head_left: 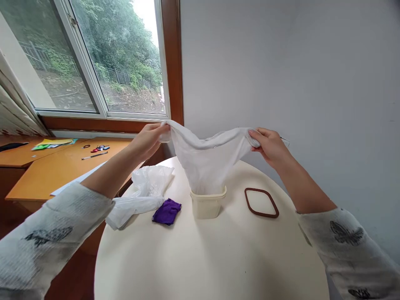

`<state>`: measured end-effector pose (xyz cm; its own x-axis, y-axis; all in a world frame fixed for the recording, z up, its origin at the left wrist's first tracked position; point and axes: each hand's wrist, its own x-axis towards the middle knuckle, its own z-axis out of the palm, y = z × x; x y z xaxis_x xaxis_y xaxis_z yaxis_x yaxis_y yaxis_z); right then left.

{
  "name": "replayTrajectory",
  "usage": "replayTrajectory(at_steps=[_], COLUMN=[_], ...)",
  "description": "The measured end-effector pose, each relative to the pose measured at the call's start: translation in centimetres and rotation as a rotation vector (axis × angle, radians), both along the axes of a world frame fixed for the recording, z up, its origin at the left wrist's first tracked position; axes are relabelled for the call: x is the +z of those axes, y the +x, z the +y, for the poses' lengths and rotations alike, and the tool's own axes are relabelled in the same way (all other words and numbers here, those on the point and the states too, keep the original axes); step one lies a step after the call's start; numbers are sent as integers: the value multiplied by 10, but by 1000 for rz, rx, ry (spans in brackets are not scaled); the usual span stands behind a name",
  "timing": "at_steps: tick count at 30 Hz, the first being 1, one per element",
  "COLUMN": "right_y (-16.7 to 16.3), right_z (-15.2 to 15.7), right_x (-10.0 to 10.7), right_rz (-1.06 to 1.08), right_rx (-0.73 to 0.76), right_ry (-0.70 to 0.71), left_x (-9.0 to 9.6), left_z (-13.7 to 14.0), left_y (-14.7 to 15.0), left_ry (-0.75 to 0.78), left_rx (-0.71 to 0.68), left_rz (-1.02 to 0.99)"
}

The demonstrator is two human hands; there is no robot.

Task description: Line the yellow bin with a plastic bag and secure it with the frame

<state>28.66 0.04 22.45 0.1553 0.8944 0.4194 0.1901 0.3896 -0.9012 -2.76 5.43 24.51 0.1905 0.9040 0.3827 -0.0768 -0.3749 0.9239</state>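
Note:
A thin white plastic bag [206, 160] is stretched wide between my two hands. My left hand [152, 137] pinches one side of its folded rim, and my right hand [269, 143] grips the opposite side. The bag's lower part hangs down into a small cream bin [206, 206] standing upright on the round white table [200, 258]. To the right of the bin lies a brown rounded-square ring [261, 203], flat on the table. Left of it rests a folded purple cloth [167, 211].
More crumpled white plastic bags [146, 189] lie at the table's left side. A wooden desk [62, 166] stands beyond, bearing a pen [94, 155], scissors [100, 148] and coloured papers [53, 143]. A window [115, 58] and a grey wall [281, 75] are behind.

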Motion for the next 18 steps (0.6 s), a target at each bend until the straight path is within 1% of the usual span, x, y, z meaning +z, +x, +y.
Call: replayTrajectory(at_steps=[2, 5, 8, 11, 14, 16, 18], right_y=[-16, -40, -63, -82, -88, -84, -75], right_z=[9, 25, 36, 39, 39, 40, 43], right_x=[10, 18, 21, 23, 23, 20, 14], right_rz=[24, 59, 99, 126, 110, 120, 145], right_rx=[61, 153, 253, 342, 377, 339, 271], right_ry=[5, -1, 14, 25, 15, 48, 99], left_x=[9, 15, 10, 0, -7, -9, -8], left_z=[5, 12, 17, 21, 22, 23, 22], left_y=[16, 41, 69, 96, 110, 112, 110], left_ry=[-39, -142, -245, -209, -162, -159, -168], left_rx=[-99, -180, -285, -352, -288, -193, -115], left_rz=[-32, -61, -75, -106, -87, -70, -51])
